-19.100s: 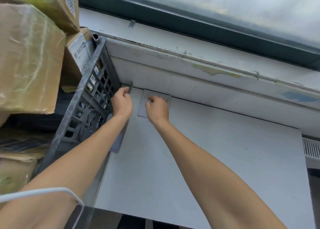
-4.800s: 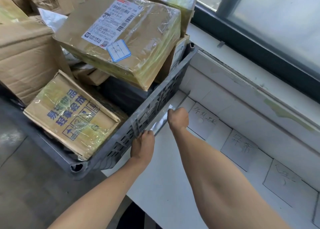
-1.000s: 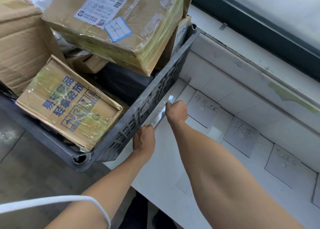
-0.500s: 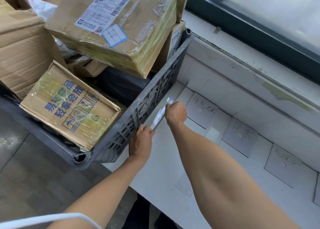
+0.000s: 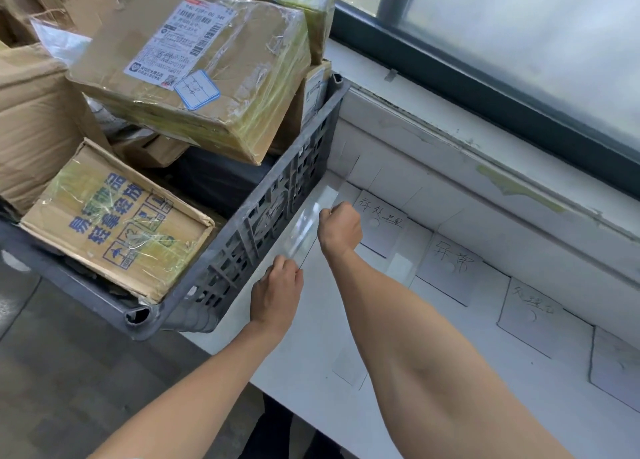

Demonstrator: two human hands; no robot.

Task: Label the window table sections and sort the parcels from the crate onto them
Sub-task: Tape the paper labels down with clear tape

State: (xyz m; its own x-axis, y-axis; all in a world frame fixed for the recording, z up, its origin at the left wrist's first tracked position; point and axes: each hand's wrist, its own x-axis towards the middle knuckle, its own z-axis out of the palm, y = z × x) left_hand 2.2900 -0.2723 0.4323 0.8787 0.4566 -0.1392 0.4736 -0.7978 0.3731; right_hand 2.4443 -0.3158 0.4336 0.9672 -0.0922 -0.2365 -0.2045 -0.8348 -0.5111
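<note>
A strip of clear tape is stretched along the left edge of the white desk, beside the slotted wall of the grey crate. The right hand holds the far end, its fingers curled tight into a fist on the tape. The left hand holds the near end with fingers bent down onto it, the tips hidden behind the knuckles.

Just right of the right hand lies the first label card, which is handwritten. A second card, a third card and part of a fourth card continue the row along the back of the desk, under the window sill.

The crate stands just beside the desk's left side, heaped with parcels. A large taped box with a shipping label lies on top, and a box with blue print sits at the near corner.
</note>
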